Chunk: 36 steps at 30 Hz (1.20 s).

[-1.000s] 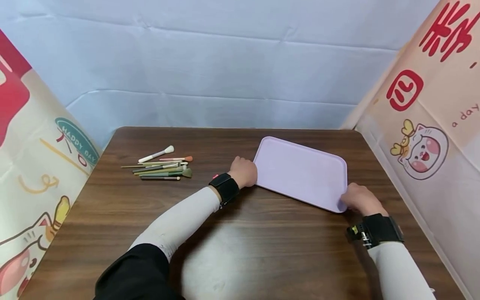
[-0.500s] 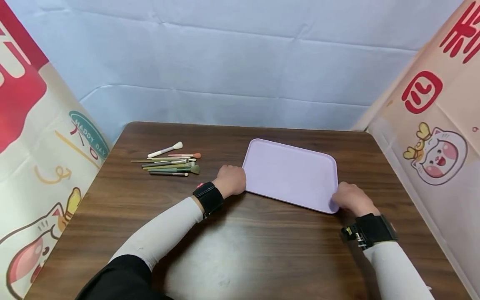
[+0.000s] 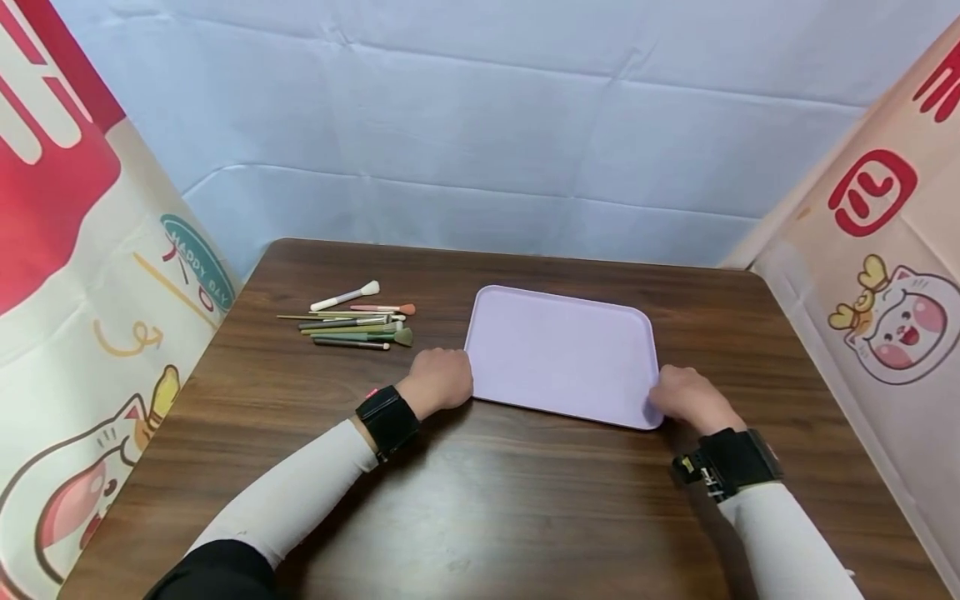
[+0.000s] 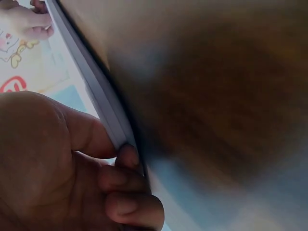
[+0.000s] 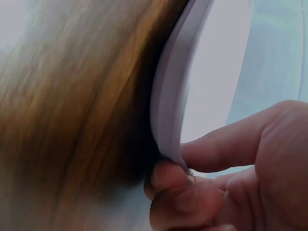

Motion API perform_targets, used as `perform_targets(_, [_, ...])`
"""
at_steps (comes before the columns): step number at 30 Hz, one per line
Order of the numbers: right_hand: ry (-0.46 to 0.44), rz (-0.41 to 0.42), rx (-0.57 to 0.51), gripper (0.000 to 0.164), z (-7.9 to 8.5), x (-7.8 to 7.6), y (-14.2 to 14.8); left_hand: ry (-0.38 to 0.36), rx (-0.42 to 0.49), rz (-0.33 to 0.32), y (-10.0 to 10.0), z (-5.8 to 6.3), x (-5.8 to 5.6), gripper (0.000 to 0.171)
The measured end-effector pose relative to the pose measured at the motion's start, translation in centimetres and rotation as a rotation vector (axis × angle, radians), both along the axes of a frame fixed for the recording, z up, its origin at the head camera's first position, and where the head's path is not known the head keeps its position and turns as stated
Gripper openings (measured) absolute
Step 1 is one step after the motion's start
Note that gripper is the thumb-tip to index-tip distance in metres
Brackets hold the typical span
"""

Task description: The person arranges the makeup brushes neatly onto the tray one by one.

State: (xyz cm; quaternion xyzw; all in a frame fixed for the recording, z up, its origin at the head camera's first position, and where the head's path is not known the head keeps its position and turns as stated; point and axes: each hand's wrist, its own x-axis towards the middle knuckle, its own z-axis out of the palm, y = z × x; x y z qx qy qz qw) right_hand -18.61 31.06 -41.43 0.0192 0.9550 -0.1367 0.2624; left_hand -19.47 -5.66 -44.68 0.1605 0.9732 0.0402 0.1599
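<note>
A shallow lilac tray [image 3: 562, 354] with rounded corners lies on the brown wooden table, slightly angled. My left hand [image 3: 438, 379] grips its left end near the front corner. In the left wrist view the thumb is on the inner side of the rim [image 4: 103, 98] and curled fingertips [image 4: 127, 204] are at its outer side. At the tray's right end my right hand [image 3: 690, 396] pinches the front corner. The right wrist view shows the thumb inside the rim [image 5: 171, 96] and the curled fingers [image 5: 183, 204] against its outside.
Several makeup brushes [image 3: 352, 327] lie in a loose row left of the tray, mostly parallel. A white brush [image 3: 345, 296] lies farthest back. White cloth [image 3: 480, 125] hangs behind the table, with printed sheets [image 3: 900, 325] at both sides.
Both hands have shifted the tray leftward toward the brushes and turned it, so its long edges lie closer to parallel with the table's back edge. The head view has swung slightly too.
</note>
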Motion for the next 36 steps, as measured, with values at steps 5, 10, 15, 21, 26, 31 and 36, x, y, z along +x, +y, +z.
perform_targets(5, [0.006, 0.003, -0.025, 0.028, -0.3, -0.1, -1.0, -0.006, 0.029, 0.037, -1.3, 0.1, 1.0, 0.025])
perform_targets(10, [0.024, 0.027, -0.043, 0.029, -0.6, -0.3, -2.0, 0.0, 0.033, 0.059, -2.5, 0.0, 1.8, 0.025])
perform_targets(15, [0.036, 0.047, -0.055, 0.027, -0.8, -0.4, -2.9, -0.008, 0.027, 0.079, -3.6, 0.0, 2.5, 0.027])
perform_targets(21, [0.047, 0.068, -0.057, 0.021, -1.0, -0.5, -3.6, -0.033, 0.036, 0.096, -4.5, 0.1, 3.1, 0.027])
perform_targets(26, [0.031, 0.086, -0.055, 0.021, -1.1, -0.4, -4.2, -0.04, 0.029, 0.107, -5.1, 0.2, 3.6, 0.026])
perform_targets(31, [0.005, 0.096, -0.055, 0.022, -1.1, -0.2, -4.5, -0.042, 0.042, 0.116, -5.5, 0.4, 3.7, 0.026])
perform_targets(36, [-0.014, 0.114, -0.08, 0.022, -1.2, -0.3, -4.5, -0.053, 0.038, 0.129, -5.7, 0.6, 3.6, 0.027])
